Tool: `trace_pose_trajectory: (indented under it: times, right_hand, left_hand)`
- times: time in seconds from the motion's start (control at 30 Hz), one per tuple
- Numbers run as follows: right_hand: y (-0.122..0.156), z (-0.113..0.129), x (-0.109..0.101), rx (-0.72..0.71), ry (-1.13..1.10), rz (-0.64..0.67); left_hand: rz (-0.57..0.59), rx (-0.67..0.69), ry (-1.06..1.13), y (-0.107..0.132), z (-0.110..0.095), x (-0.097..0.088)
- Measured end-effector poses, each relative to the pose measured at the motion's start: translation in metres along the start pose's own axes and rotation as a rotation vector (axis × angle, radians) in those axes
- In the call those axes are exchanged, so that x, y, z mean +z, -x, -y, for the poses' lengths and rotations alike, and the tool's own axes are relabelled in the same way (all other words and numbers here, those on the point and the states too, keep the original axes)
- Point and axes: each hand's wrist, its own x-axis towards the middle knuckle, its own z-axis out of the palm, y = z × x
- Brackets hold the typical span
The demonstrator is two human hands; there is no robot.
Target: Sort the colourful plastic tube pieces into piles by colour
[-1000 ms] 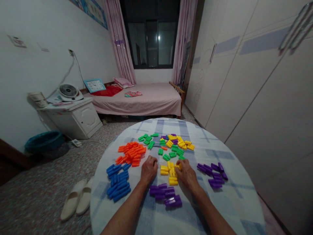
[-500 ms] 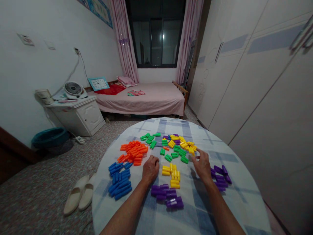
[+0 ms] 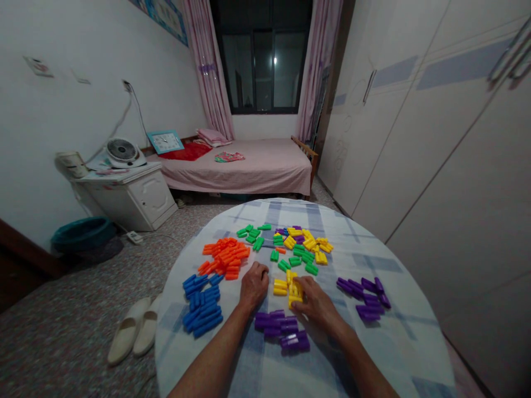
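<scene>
My right hand [image 3: 316, 301] reaches over the near group of yellow plastic tube-shaped pieces [image 3: 280, 287], thumb and fingers closed about a yellow piece [image 3: 296, 292]. Part of that group is hidden beneath the fingers. My left hand [image 3: 255, 284] rests on the cloth left of the yellow group, its fingers curled in and nothing visible in them. Closer to me lies a cluster of purple pieces [image 3: 282, 330]. Beyond both hands are loose green pieces [image 3: 305, 254] and a mixed heap with more yellow pieces [image 3: 309, 241].
Orange pieces [image 3: 226, 257] and blue pieces [image 3: 203, 307] are heaped on the left of the round table [image 3: 406, 354]. More purple pieces [image 3: 369, 298] lie on the right. A bed [image 3: 265, 166] stands beyond the table, a wardrobe [image 3: 448, 149] along the right.
My right hand has moved from the far yellow pieces back toward me and left, onto the near yellow group. My left hand has stayed in place.
</scene>
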Motion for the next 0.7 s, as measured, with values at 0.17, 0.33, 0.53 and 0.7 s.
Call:
trace_pose_trajectory:
  times: [0.17, 0.33, 0.53, 0.7]
  right_hand:
    - [-0.008, -0.005, 0.004, 0.149, 0.093, -0.135]
    - [-0.007, -0.013, 0.009, 0.165, -0.019, -0.241]
    - [-0.004, -0.016, 0.007, 0.112, -0.052, -0.238]
    - [-0.013, -0.008, 0.008, 0.018, 0.149, -0.183]
  left_hand:
    - [-0.015, 0.02, -0.005, 0.0, 0.001, 0.002]
    - [-0.011, 0.01, -0.005, 0.0, 0.002, 0.004]
    - [0.019, -0.019, 0.002, -0.001, 0.0, 0.001]
    - [0.008, -0.009, -0.013, -0.001, 0.001, 0.002]
